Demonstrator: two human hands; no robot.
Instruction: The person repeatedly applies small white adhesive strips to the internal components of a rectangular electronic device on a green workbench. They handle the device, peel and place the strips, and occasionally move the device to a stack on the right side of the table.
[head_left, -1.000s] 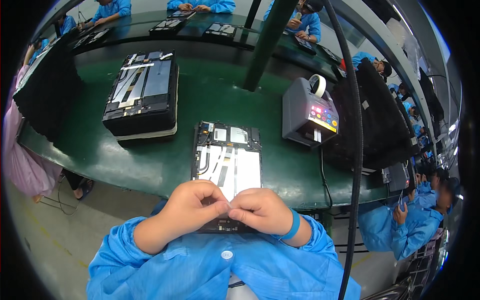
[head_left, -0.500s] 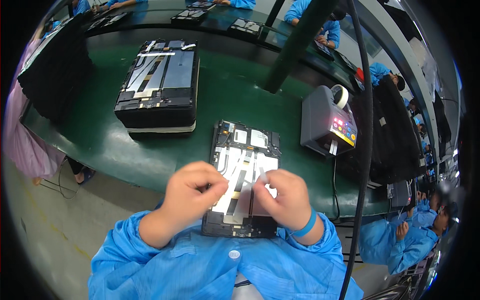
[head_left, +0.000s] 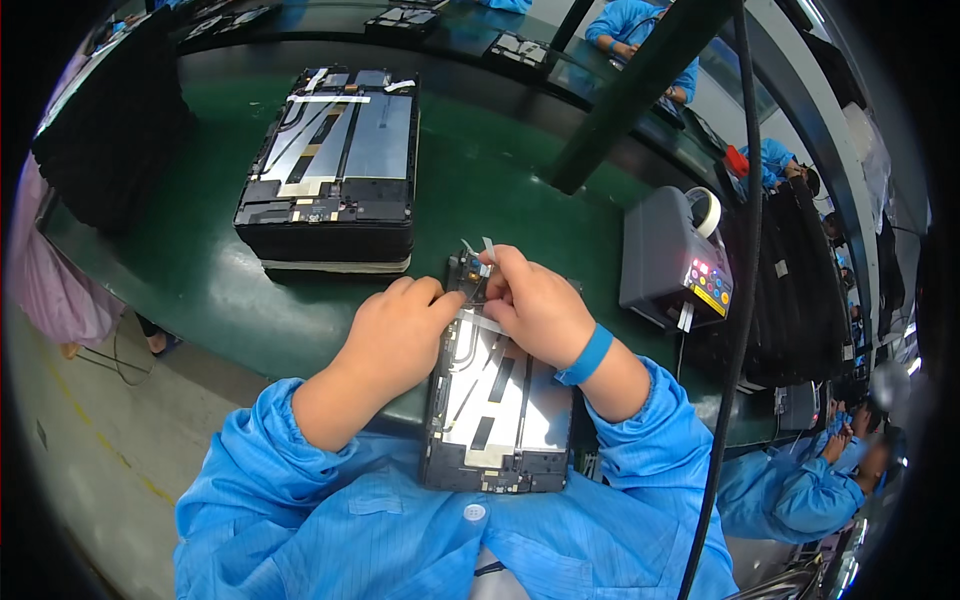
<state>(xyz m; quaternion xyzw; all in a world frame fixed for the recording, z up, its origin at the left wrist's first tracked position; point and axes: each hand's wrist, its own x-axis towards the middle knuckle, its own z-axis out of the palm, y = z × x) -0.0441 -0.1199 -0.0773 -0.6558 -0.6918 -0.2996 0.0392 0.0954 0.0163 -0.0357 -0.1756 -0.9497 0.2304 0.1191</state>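
Observation:
An open-backed tablet [head_left: 480, 420] lies in front of me against my chest, with silver panels, dark ribbon cables and black ends showing. Over its far end, my right hand [head_left: 540, 312] is closed in a pinch, and a short pale strip of tape [head_left: 488, 246] sticks up from its fingers. Beside it, my left hand [head_left: 400, 325] rests at the tablet's far left part, fingers curled together. Whatever lies under those left fingertips is hidden. A whitish band [head_left: 482, 321] crosses the tablet just below both hands.
A stack of similar tablets [head_left: 330, 165] stands at the far left of the green table [head_left: 480, 170]. To the right sits a grey tape dispenser [head_left: 665, 260] with a lit panel. A black cable [head_left: 740, 250] hangs on the right. Co-workers [head_left: 785, 490] sit nearby.
Both hands have moved from the tablet's middle to its far end. The right hand carried the strip of tape there. My view has shifted slightly.

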